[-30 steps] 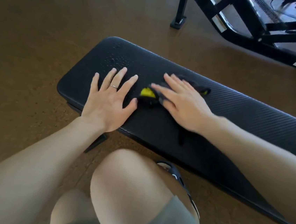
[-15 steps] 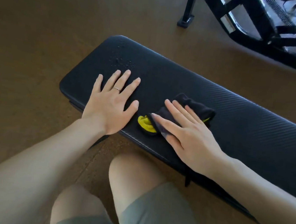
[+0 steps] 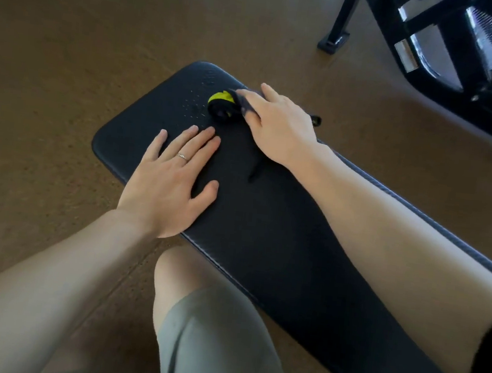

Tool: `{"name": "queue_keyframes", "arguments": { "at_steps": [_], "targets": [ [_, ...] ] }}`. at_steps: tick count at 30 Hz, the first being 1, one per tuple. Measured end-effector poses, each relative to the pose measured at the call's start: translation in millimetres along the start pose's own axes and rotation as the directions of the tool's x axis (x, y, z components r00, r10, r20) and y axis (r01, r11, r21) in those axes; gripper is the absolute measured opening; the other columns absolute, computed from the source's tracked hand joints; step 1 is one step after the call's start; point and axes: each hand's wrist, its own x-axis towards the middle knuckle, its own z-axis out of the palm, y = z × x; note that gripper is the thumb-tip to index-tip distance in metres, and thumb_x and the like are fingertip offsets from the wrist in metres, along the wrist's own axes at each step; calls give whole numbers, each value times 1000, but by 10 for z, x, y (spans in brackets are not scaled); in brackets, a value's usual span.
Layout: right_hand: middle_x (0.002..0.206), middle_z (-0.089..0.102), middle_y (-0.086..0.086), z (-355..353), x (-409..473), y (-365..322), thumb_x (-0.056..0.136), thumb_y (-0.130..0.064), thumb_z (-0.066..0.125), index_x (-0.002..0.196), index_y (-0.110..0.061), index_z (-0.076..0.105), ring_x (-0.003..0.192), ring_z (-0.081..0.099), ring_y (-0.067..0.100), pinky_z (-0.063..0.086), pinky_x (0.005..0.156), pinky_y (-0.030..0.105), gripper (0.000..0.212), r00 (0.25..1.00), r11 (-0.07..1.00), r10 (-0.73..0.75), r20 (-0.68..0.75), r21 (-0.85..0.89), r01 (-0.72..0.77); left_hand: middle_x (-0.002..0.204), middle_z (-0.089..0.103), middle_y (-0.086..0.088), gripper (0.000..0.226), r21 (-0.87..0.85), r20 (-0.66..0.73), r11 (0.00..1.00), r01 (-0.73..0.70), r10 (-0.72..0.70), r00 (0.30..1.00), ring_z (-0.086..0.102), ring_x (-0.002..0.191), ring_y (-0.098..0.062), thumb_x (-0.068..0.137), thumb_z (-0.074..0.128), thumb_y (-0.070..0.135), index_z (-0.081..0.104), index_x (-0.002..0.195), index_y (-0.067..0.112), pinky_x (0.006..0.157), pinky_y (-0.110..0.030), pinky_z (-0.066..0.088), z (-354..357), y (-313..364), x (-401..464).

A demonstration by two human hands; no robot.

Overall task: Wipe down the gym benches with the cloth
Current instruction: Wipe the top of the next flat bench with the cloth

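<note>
Right hand (image 3: pixel 278 123) presses the cloth (image 3: pixel 225 106) onto the far end of the bench (image 3: pixel 279 235); left hand (image 3: pixel 169 178) lies flat on the pad.

The cloth, black with a yellow patch, is bunched near the bench's rounded end, beside a patch of small droplets (image 3: pixel 194 106). The right grip is loose: its fingers lie extended over the cloth, their tips blurred, so whether any curl round the fabric cannot be told. The left grip is fully open, fingers spread, palm down, holding nothing; a ring (image 3: pixel 182 157) shows on one finger. A knee in grey shorts (image 3: pixel 207 343) is beside the bench's near edge. A black machine frame (image 3: pixel 434 54) stands on the brown floor (image 3: pixel 71 46) beyond.
</note>
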Motion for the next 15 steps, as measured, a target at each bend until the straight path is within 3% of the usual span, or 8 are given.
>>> {"name": "queue_keyframes", "arguments": {
  "at_steps": [2, 5, 8, 12, 15],
  "targets": [
    [140, 56, 6, -98, -251, 212, 110, -42, 32, 154, -44, 35, 118, 58, 37, 42, 83, 39, 44, 993, 992, 113, 19, 50, -114, 171, 7, 9, 70, -16, 6, 1000, 9, -9, 1000, 1, 158, -12, 101, 19, 57, 14, 164, 27, 129, -48, 3, -14, 5, 1],
    [119, 62, 2, -292, -938, 564, 109, -43, 34, 150, -49, 34, 106, 61, 32, 46, 82, 41, 41, 975, 973, 220, 35, 69, -222, 171, 9, 11, 68, -51, -5, 998, 21, -21, 1000, 2, 158, -10, 101, 23, 54, 17, 164, 27, 129, -47, 4, -24, 7, -3],
    [112, 62, -2, -430, -1374, 721, 108, -38, 39, 149, -47, 38, 103, 59, 25, 49, 84, 41, 42, 971, 966, 237, 44, 92, -240, 171, 13, 10, 67, -79, -10, 997, 21, -22, 1000, 5, 158, -10, 101, 27, 51, 21, 163, 27, 129, -47, 5, -28, 6, -9],
    [109, 69, 7, -256, -971, 569, 107, -30, 40, 145, -33, 50, 102, 61, 35, 38, 78, 38, 39, 953, 950, 300, -34, 97, -296, 170, 14, 11, 67, -76, -17, 996, 42, -44, 999, 5, 158, -9, 100, 28, 51, 23, 162, 27, 129, -47, 7, -26, 22, 0],
    [105, 69, 13, -38, -430, 200, 106, -27, 41, 143, -25, 53, 96, 62, 40, 44, 81, 43, 39, 962, 966, 243, -124, 115, -230, 169, 19, 10, 67, -88, -40, 995, 49, -53, 998, 11, 158, -11, 99, 31, 49, 29, 161, 25, 128, -48, 10, -40, 39, -3]
  ]
}}
